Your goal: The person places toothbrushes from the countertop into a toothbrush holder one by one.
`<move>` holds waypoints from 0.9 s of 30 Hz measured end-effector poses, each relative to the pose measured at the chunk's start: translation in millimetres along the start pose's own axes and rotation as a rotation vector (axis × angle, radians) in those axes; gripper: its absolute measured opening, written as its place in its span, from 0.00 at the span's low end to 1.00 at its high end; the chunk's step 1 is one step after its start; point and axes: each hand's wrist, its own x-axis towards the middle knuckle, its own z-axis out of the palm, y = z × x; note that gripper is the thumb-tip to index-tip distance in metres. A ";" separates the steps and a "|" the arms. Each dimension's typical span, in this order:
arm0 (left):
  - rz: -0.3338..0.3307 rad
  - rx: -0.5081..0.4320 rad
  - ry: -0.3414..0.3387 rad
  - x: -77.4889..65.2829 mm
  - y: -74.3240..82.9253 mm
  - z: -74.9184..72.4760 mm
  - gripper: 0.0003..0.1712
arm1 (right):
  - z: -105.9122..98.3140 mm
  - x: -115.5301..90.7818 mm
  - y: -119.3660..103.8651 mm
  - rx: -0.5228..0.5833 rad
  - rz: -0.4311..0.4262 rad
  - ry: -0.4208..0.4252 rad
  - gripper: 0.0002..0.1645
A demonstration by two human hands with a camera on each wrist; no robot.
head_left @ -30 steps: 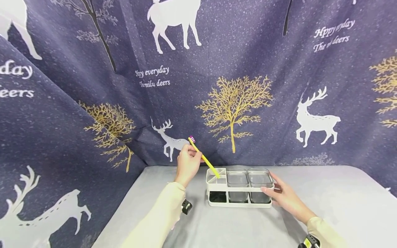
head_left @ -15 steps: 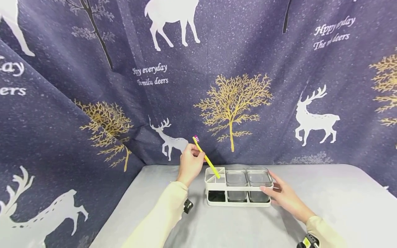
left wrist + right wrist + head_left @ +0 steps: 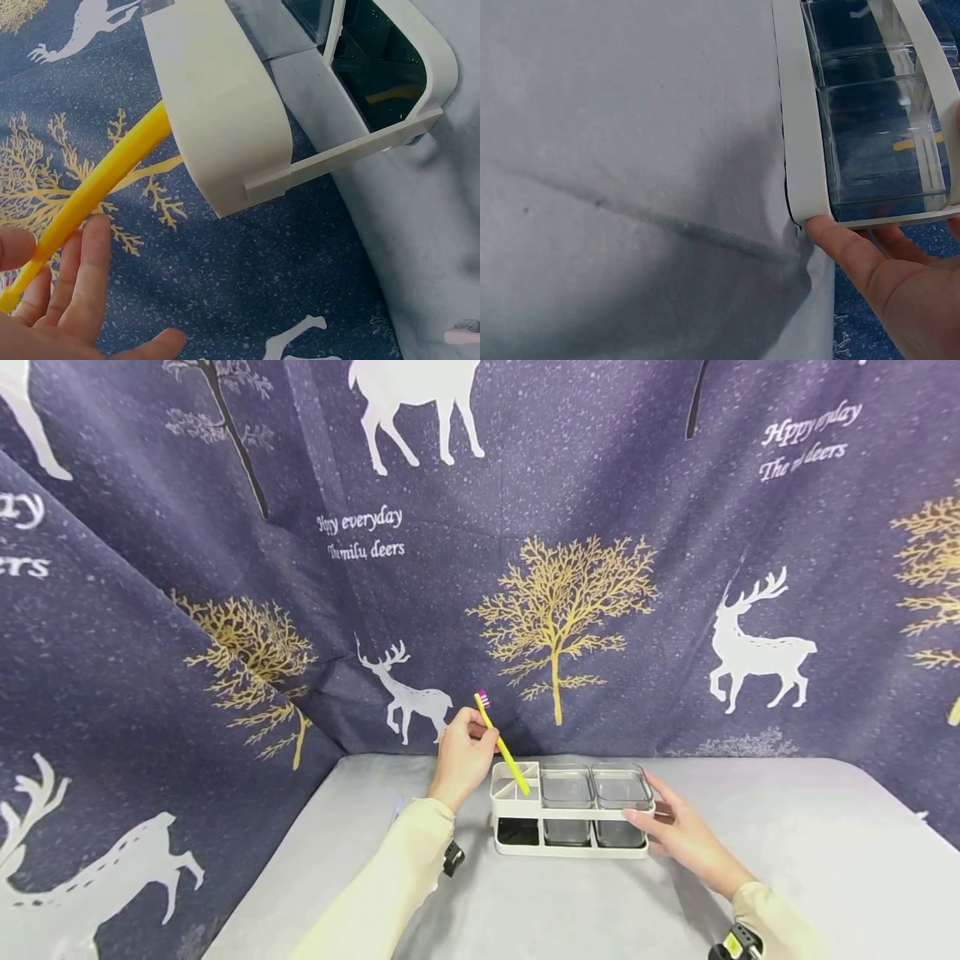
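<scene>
In the head view my left hand (image 3: 463,758) pinches a yellow toothbrush (image 3: 504,750) partway up its handle. Its purple-and-white bristles point up, and the brush leans left. The handle's lower end is inside the divided top-left compartment of a white two-tier toothbrush holder (image 3: 517,805); in the left wrist view the holder's side wall hides that end. My right hand (image 3: 686,835) grips the holder's right end, thumb at the front and fingers around the side and behind. Two clear cups (image 3: 567,787) sit in the upper tier beside the divided compartment.
The holder stands on a grey cloth-covered table (image 3: 570,910), near its back edge. Behind hangs a dark blue curtain (image 3: 660,493) printed with deer and trees. A small pale bluish thing (image 3: 397,808) shows past the left sleeve, partly hidden.
My left hand has moved slightly right, and the toothbrush stands a bit more upright, its head shifted right. The right hand keeps its grip on the holder. The head view has shifted slightly.
</scene>
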 end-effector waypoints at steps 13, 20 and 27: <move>0.010 0.143 -0.042 -4.9 -5.5 5.8 0.04 | -0.6 -0.8 0.0 0.021 0.026 -0.007 0.53; 0.032 0.158 -0.057 -7.6 -9.6 10.5 0.03 | -3.9 -0.4 0.6 0.012 0.016 -0.003 0.53; 0.038 0.187 -0.075 -11.5 -12.6 11.1 0.03 | -1.0 0.8 1.9 0.025 0.018 -0.005 0.53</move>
